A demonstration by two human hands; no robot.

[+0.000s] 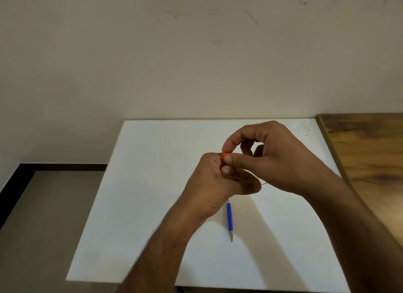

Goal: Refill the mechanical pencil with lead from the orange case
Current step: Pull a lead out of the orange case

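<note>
- Pencil (229, 219) first: I see one blue mechanical pencil flat on the white board (152, 183), metal tip pointing toward me, its far end hidden under my left hand.
- I count one orange case (224, 155), mostly hidden; only a small orange end shows between the two hands, held above the middle of the board.
- My left hand (214, 181) is curled around the lower part of the case, fingers wrapped tight.
- My right hand (277, 159) pinches the orange end between thumb and forefinger, the other fingers arched loosely above.
- One thin dark line (263, 183) sticks out between the hands, just right of the left thumb; I can't tell whether it is a lead.
- Edges: the board's far edge touches the pale wall (196, 52), its right edge meets a wooden tabletop (366, 153), and its left edge drops off to the grey floor (48, 216).
- Open room: I have bare board left of the hands and between the pencil and the near edge; my forearms cross the near right part.
- Both hands sit well in from every edge, closest to the far right corner.
</note>
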